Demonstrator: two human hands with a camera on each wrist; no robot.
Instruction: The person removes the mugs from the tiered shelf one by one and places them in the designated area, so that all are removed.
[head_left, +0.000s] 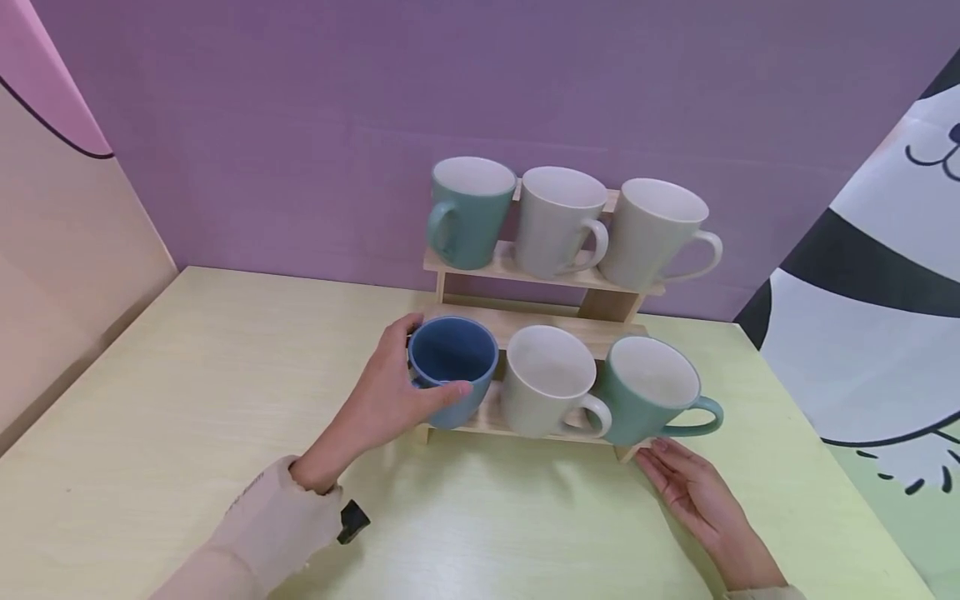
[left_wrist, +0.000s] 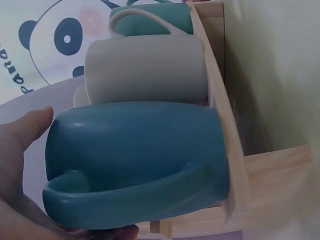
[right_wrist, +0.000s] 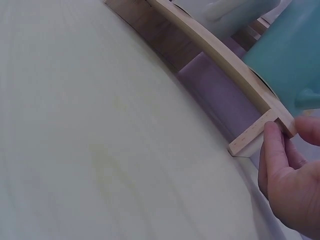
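Blue stood out first: we saw the mug (head_left: 456, 358) at the left end of the rack (head_left: 517, 320), grasped by the left hand (head_left: 382, 387), with the thumb across its near side and the fingers around its far left side. From that palm the mug lay to the right and slightly ahead, its handle turned left into the grip, its long axis close to upright, mouth up. In the left wrist view its base met the lower shelf (left_wrist: 216, 80), though from that angle we could not tell whether the shelf bore its weight.

We found the right hand (head_left: 697, 492) well apart from the mug, at the opposite front corner, pinching the rack's end between thumb and fingers.

Just beside the mug on its right stood a white cup (head_left: 543, 387), with a teal cup (head_left: 652, 392) beyond it, so that side was tight. Behind rose the upper cups (head_left: 558, 217), three in a row, backed by the purple wall (head_left: 262, 167). Past the rack's left end and along its front edge, we saw broad stretches of table (head_left: 225, 375), the widest room lying on the left hand's own side.
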